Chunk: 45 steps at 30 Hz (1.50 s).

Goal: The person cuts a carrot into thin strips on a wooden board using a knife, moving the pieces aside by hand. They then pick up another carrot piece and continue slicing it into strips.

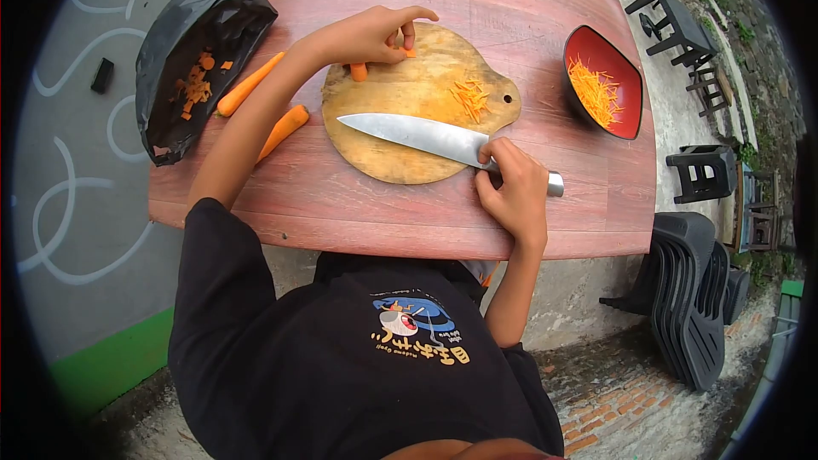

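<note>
My left hand (pixel 379 32) is over the far edge of the round wooden cutting board (pixel 383 158). Its thumb and fingers pinch a small carrot piece (pixel 410 53), while one finger sticks out straight. A carrot chunk (pixel 359 72) sits on the board just below that hand. My right hand (pixel 515 187) grips the handle of a kitchen knife (pixel 417 134), whose blade lies across the board, tip toward the left. A small pile of carrot strips (pixel 470 100) rests near the board's handle, beyond the knife.
Two whole carrots (pixel 249 85) (pixel 283 132) lie by my left forearm. A black plastic bag (pixel 162 77) holding carrot scraps (pixel 196 89) is at the table's left edge. At the right stands a red bowl (pixel 629 100) of carrot strips. Stacked chairs (pixel 682 298) stand beyond the table (pixel 409 226).
</note>
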Available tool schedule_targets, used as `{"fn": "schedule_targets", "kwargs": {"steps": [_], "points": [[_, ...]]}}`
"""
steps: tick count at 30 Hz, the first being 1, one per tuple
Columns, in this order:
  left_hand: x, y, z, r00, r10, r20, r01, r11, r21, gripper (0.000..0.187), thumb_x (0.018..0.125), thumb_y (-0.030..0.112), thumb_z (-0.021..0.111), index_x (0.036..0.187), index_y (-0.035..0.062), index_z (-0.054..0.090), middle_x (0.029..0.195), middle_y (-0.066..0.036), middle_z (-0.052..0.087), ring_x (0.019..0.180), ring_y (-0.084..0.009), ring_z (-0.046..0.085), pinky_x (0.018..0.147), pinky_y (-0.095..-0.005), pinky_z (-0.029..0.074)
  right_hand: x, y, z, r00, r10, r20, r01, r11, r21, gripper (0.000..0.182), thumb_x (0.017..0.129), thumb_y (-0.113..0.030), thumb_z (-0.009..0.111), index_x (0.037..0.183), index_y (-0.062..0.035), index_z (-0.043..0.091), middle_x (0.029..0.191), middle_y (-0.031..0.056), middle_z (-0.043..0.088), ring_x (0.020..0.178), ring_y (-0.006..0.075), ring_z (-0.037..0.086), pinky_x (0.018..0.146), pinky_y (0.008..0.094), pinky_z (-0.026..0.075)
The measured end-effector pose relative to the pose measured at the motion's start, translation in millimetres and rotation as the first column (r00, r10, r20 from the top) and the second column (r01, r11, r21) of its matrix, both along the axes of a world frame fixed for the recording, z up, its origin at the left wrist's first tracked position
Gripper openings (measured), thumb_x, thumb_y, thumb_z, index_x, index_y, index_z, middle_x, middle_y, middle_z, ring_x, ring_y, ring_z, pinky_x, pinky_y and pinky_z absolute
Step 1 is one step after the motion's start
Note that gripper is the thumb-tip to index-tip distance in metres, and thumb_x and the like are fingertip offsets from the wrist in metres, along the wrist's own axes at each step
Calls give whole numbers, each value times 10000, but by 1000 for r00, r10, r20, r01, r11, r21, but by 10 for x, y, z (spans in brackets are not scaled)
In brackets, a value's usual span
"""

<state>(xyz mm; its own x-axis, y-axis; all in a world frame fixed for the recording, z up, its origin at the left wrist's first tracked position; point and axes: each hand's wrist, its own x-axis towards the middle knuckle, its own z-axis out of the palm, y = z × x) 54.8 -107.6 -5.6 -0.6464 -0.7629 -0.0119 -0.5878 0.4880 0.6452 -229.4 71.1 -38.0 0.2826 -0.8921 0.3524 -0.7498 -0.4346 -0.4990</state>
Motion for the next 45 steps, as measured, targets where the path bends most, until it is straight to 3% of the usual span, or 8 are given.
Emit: {"fn": "schedule_targets", "kwargs": {"steps": [6, 10, 13, 20, 34, 37, 39, 45], "points": [[67, -102, -165, 999, -16, 41, 24, 978, -206, 720, 882, 105, 712, 1539, 174, 428, 989, -46, 626, 763, -178, 572, 724, -315, 520, -131, 189, 149, 992, -28, 119, 4, 980, 198, 186, 706, -79, 674, 882, -57, 617, 798, 96, 664, 689, 308, 640, 651, 395, 497], [31, 65, 21, 998, 19, 55, -16, 998, -56, 714, 896, 129, 722, 1542, 168, 421, 992, -50, 615, 840, -194, 584, 786, -343, 512, -419, 637, 321, 953, -133, 271, 78, 976, 203, 174, 776, -13, 686, 935, -22, 615, 799, 87, 671, 655, 162, 634, 625, 326, 500], [-96, 311, 216, 981, 152, 122, -173, 967, 185, 722, 901, 136, 719, 1550, 148, 403, 948, -55, 615, 910, -209, 585, 831, -369, 500, -487, 819, 416, 789, -318, 526, 199, 942, 270, 173, 908, -31, 674, 1045, -21, 568, 859, 98, 677, 657, 116, 612, 595, 272, 487], [-281, 731, -112, 990, 60, 128, -30, 975, -219, 707, 919, 177, 678, 1551, 116, 368, 871, -173, 683, 903, -341, 627, 803, -453, 543, -74, 611, 597, 411, -369, 834, 78, 925, 371, 337, 1049, -93, 543, 1330, -26, 372, 986, 172, 681, 565, 118, 603, 459, 229, 482], [-273, 945, -207, 989, 121, -86, -142, 938, -317, 600, 943, 87, 654, 1504, 91, 441, 998, -168, 679, 1016, -355, 649, 891, -458, 499, 589, 150, 214, 840, -323, 435, 79, 868, 491, 477, 1002, -47, 529, 1460, -96, 404, 826, 56, 669, 511, 63, 547, 448, 233, 434], [-315, 983, -227, 985, 162, -65, -175, 924, -339, 560, 949, 92, 656, 1478, 83, 472, 988, -181, 681, 968, -354, 664, 868, -446, 514, 640, 135, 249, 886, -294, 358, 94, 871, 482, 491, 998, -60, 538, 1468, -74, 396, 783, 97, 667, 522, 119, 578, 491, 297, 459], [-336, 1021, -329, 972, 180, -149, -222, 910, -351, 532, 954, 94, 653, 1460, 87, 491, 998, -180, 685, 962, -348, 669, 852, -441, 519, 690, 134, 325, 901, -285, 328, 108, 879, 465, 444, 943, -44, 553, 1372, -35, 440, 681, 232, 615, 656, 424, 656, 614, 509, 467], [-429, 1103, -385, 929, 270, -253, -345, 879, -329, 457, 961, 95, 651, 1405, 98, 540, 1000, -144, 706, 943, -311, 686, 806, -424, 531, 791, 140, 237, 930, -226, 291, 133, 942, 307, 330, 949, -46, 558, 1261, -35, 449, 670, 226, 609, 634, 440, 641, 594, 504, 452]]}}
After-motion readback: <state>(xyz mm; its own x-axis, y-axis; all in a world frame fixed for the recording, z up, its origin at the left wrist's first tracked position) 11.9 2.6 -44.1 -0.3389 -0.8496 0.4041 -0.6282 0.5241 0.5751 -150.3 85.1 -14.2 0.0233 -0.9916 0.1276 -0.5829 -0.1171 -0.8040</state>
